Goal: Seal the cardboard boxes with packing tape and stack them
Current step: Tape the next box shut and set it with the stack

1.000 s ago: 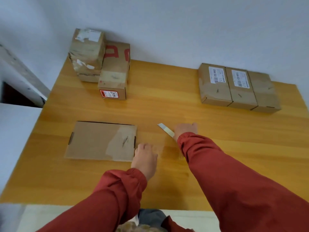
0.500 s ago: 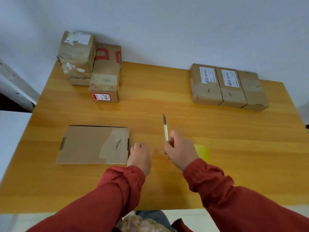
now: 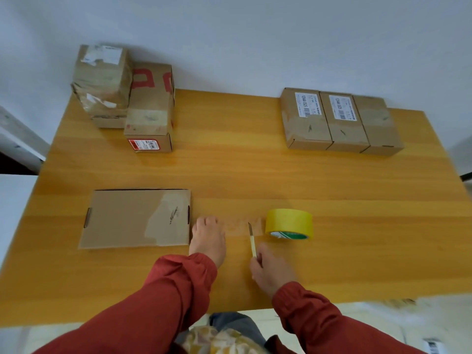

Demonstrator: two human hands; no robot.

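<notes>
A flat cardboard box lies on the wooden table at the near left. A strip of clear tape runs across the table from the box's right edge to a yellow tape roll. My left hand presses its fingers down on the strip beside the box. My right hand grips a small utility knife, its blade pointing away at the strip just left of the roll.
Three cardboard boxes stand side by side at the far right. A stack of taped boxes stands at the far left corner against the white wall. The table's near edge is close to my body.
My right hand drew back toward me with the knife, uncovering the yellow tape roll. The blade turned from slanting left to pointing away. My left hand stayed pressed beside the box.
</notes>
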